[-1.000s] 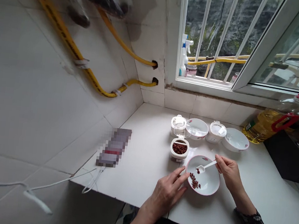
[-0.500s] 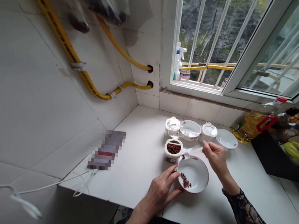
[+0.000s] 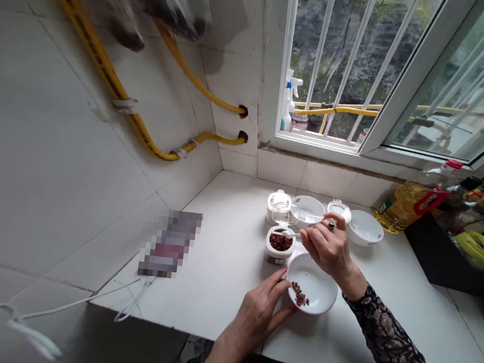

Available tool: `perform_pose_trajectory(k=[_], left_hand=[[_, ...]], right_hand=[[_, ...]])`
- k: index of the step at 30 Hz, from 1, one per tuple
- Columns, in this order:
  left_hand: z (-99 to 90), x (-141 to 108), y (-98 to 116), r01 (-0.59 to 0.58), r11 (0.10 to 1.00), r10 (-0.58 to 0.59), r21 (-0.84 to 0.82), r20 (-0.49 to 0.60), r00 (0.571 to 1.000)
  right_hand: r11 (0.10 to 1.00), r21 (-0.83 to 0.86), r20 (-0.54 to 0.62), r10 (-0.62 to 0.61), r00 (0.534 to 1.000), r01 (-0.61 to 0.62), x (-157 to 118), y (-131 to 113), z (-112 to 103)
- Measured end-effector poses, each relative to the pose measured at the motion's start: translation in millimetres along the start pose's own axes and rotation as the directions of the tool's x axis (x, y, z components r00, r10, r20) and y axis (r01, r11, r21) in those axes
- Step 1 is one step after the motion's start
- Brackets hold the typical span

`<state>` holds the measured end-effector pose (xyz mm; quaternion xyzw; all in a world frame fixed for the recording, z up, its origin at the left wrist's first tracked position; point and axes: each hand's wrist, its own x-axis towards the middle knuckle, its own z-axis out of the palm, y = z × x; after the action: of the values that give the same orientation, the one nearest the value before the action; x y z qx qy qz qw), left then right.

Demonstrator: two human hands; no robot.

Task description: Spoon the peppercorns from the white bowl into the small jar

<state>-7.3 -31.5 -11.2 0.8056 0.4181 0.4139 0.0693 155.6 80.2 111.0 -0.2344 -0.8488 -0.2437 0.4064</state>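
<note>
My left hand [image 3: 257, 307] grips the left rim of a white bowl [image 3: 320, 289], thumb low on the near side and fingers along the edge. Inside the bowl lies a small heap of reddish-brown peppercorns [image 3: 299, 295]. My right hand [image 3: 329, 247] is closed around the handle of a small white spoon [image 3: 289, 233], above the bowl's far edge. The spoon's bowl end is at the mouth of an open spice jar [image 3: 277, 256], which is filled with the same peppercorns. The jar's clear lid is flipped up at the back.
Behind the jar stand a white-lidded jar [image 3: 278, 209], a second bowl [image 3: 308, 207], another lidded jar [image 3: 340, 209] and a third bowl [image 3: 366, 228]. An oil bottle [image 3: 400, 208] and a black rack [image 3: 431, 247] are at right. A blurred-out item [image 3: 171, 244] with a cable lies left.
My right hand has moved left and turned over, bringing the spoon from over the bowl's rim to the spice jar's mouth. My left hand and the bowl stay put.
</note>
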Motion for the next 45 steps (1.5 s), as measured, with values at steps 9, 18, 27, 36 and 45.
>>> perform_pose_trajectory(k=[9, 18, 27, 36, 45], left_hand=[[-1.8, -0.8, -0.6, 0.012, 1.000, -0.011, -0.026, 0.021, 1.000], [-2.0, -0.5, -1.2, 0.036, 0.998, -0.034, -0.051, 0.039, 0.999], [-0.8, 4.4, -0.9, 0.012, 1.000, -0.012, -0.016, 0.015, 1.000], [-2.6, 6.3, 1.0, -0.086, 0.994, 0.089, 0.068, -0.037, 0.995], [-2.4, 6.7, 1.6, -0.104, 0.988, 0.112, 0.117, -0.064, 0.992]], right_hand=[[0.963, 0.188, 0.078, 0.181, 0.980, -0.193, -36.6, 10.0, -26.2], [0.958, 0.234, 0.288, 0.095, 0.953, -0.166, -73.3, -5.3, -20.2], [0.936, 0.239, 0.311, 0.177, 0.934, -0.257, -77.6, 1.5, -25.6], [0.794, 0.424, 0.385, 0.276, 0.881, -0.435, -88.1, -13.7, -14.9], [0.671, 0.389, 0.419, 0.481, 0.770, -0.631, -90.2, -8.7, -17.1]])
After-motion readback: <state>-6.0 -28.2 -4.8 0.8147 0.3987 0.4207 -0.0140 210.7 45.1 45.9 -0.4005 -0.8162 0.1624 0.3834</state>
